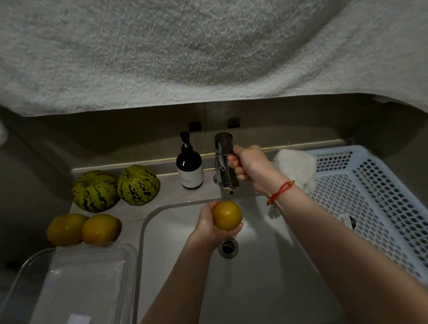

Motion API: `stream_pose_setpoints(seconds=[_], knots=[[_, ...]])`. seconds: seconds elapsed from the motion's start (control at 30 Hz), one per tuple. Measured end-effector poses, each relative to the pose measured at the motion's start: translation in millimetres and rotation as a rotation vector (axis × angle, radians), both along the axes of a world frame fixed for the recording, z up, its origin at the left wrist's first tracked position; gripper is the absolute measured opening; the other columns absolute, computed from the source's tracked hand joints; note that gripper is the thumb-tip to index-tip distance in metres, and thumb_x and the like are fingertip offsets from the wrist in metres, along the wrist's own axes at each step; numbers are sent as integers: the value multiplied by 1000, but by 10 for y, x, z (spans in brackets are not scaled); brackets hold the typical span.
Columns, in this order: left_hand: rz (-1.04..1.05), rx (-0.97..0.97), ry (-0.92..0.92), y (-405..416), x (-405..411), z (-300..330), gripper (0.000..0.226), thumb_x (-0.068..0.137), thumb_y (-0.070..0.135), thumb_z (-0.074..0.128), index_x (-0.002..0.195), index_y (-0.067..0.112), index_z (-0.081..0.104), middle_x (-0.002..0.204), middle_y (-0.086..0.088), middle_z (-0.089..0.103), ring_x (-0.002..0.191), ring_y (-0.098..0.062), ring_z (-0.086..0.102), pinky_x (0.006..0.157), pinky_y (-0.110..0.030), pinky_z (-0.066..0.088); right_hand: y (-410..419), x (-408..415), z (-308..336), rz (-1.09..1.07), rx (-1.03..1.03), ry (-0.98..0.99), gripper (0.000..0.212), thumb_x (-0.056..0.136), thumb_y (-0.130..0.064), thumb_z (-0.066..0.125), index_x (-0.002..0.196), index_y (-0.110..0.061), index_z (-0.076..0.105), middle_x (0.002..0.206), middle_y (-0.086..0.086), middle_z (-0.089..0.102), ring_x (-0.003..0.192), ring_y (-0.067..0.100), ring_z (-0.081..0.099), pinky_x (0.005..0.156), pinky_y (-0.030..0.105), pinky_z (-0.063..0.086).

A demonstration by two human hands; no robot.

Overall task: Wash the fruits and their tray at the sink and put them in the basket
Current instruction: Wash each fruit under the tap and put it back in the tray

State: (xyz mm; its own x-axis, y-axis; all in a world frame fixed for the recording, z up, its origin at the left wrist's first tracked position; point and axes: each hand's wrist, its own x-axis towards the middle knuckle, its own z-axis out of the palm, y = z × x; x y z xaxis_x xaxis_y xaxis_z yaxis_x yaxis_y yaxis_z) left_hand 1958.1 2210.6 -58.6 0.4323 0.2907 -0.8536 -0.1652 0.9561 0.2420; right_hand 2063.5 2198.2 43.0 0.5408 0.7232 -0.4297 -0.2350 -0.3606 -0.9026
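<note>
My left hand (206, 226) holds a round yellow fruit (227, 215) over the white sink (167, 238), just below the chrome tap (224, 168). My right hand (248, 165) grips the tap's handle from the right side. Two more yellow fruits (83, 228) lie on the counter left of the sink. Behind them sit two green striped melons (115, 188). A clear plastic tray (73, 288) stands at the front left. A white perforated basket (383, 202) stands to the right of the sink.
A dark soap pump bottle (189, 168) stands left of the tap. A white cloth (297, 167) lies at the basket's back left corner. A grey towel (201, 43) hangs across the top of the view. The drain (228, 247) sits mid-sink.
</note>
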Motion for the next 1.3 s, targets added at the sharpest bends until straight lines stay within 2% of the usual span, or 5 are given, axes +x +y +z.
stream_pose_setpoints(seconds=[0.57,0.73,0.9,1.1,1.3], knots=[[-68,73,-16,69,183,-211,36,87,37,59,111,13,49,102,-17,54,88,-35,54,68,-48,48,-16,88,-66,-14,49,-38,47,102,-33,32,64,-12,51,47,-4,42,31,4,34,31,16,25],[-195,272,1,23,217,-227,32,90,41,53,109,15,50,106,-16,55,84,-28,57,65,-39,49,-297,-22,-771,-321,-81,-236,20,97,-11,40,92,-9,59,88,9,58,90,26,57,78,30,48],[-138,464,192,40,250,-257,34,94,34,50,116,8,53,106,-16,59,97,-31,58,85,-46,50,-256,-365,-1256,-244,-119,310,17,89,-36,59,87,-19,59,93,6,59,89,27,59,75,41,53],[-12,436,111,52,196,-290,40,103,35,28,115,5,51,90,-13,59,88,-26,57,78,-36,48,-63,-455,-1359,-316,-90,-94,15,88,-23,59,75,-22,55,81,2,58,94,31,61,90,50,49],[-165,340,18,122,167,-176,31,92,36,53,100,8,62,94,-14,66,90,-26,61,82,-37,50,-181,-516,-1386,-188,42,-415,33,93,-30,37,95,-4,57,84,16,59,84,31,60,80,47,51]])
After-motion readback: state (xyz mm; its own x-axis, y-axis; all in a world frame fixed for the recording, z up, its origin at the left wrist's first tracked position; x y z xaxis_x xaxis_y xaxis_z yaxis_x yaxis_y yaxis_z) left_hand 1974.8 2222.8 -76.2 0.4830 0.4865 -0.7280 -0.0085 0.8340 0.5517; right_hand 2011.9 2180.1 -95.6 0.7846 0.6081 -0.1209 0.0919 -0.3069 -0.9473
